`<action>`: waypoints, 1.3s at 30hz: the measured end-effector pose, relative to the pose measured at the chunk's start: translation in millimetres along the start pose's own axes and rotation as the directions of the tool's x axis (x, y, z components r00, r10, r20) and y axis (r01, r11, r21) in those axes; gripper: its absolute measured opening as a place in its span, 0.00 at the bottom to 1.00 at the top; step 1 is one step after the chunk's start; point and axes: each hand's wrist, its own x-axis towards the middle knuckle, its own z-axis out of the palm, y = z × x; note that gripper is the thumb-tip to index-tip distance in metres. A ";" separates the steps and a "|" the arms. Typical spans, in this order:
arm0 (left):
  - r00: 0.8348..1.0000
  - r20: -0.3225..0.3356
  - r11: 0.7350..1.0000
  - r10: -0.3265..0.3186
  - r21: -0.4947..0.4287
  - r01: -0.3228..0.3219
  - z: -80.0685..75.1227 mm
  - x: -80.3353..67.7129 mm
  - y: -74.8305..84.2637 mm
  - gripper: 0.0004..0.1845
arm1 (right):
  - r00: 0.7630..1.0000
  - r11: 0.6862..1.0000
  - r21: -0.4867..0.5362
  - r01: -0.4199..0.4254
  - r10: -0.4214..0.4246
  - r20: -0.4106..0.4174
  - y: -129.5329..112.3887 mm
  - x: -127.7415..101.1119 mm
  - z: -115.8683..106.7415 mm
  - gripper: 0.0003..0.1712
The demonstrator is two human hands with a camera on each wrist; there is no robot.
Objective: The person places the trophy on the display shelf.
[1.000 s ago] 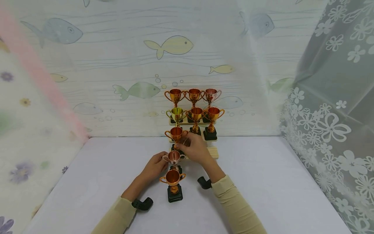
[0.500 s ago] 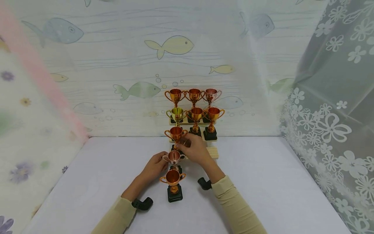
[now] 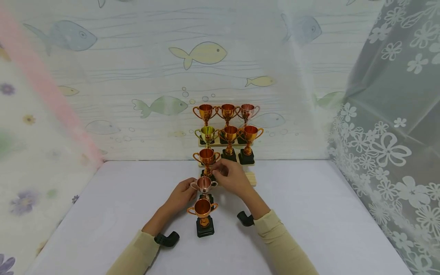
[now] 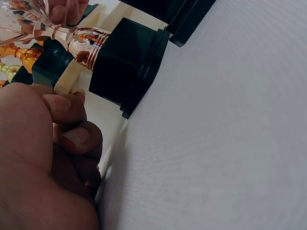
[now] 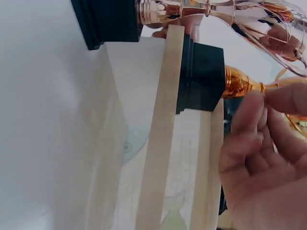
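Note:
My left hand [image 3: 181,195] rests on the white table [image 3: 103,214] and holds a rose-copper trophy [image 3: 204,184] by its cup. In the left wrist view the other fingers [image 4: 67,124] curl beside its black base [image 4: 124,67]. My right hand [image 3: 233,177] reaches over to an orange trophy [image 3: 206,156] on the lowest step of a wooden stand [image 3: 251,178]. Its fingertips [image 5: 283,98] pinch at that trophy's stem [image 5: 240,81] and handle. A third, orange trophy [image 3: 203,208] stands on the table nearest me, between my forearms.
Several more trophies [image 3: 229,133] fill the two upper steps of the stand against the fish-patterned back wall [image 3: 154,68]. A flowered lace curtain [image 3: 388,133] hangs on the right. Bare tabletop lies left and right of my arms.
My right hand and forearm have drawn slightly right and back from the orange trophy. The left hand and all the trophies have stayed in place.

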 end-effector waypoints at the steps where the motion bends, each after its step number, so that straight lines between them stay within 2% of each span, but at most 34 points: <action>1: 1.000 -0.001 1.000 -0.002 0.000 0.002 0.1 0.2 -0.4 0.16 | 1.000 1.000 0.009 0.009 -0.009 0.023 0.7 -1.7 -1.0 0.07; 7: 1.000 -0.012 1.000 -0.014 0.018 0.014 0.5 1.4 -0.7 0.15 | 0.978 0.995 0.066 0.074 -0.086 0.190 6.5 -8.7 -4.8 0.11; 14: 1.000 -0.011 1.000 -0.007 0.016 0.007 1.4 1.7 0.3 0.15 | 0.947 0.995 0.078 0.060 -0.082 0.311 12.7 -11.0 -6.2 0.17; 19: 1.000 -0.010 1.000 0.015 0.018 -0.014 1.1 1.2 0.1 0.16 | 0.918 0.994 0.072 0.084 -0.106 0.383 15.1 -13.8 -4.1 0.14; 22: 1.000 -0.006 0.999 0.030 0.027 -0.029 0.6 1.1 0.0 0.16 | 0.914 0.994 0.059 0.093 -0.109 0.392 15.4 -15.3 -1.3 0.11; 27: 1.000 -0.003 0.999 0.021 0.028 -0.021 0.4 1.0 0.1 0.16 | 0.923 0.997 0.022 0.067 -0.071 0.378 16.8 -17.8 7.5 0.10; 33: 1.000 -0.001 1.000 0.017 0.020 -0.017 0.1 0.0 -0.8 0.16 | 0.924 0.996 0.085 -0.020 -0.015 0.382 16.2 -20.6 16.5 0.08; 39: 1.000 0.011 1.000 0.020 -0.005 -0.020 -0.4 0.4 -3.7 0.15 | 0.926 0.997 0.079 -0.013 -0.017 0.378 17.9 -20.3 18.1 0.05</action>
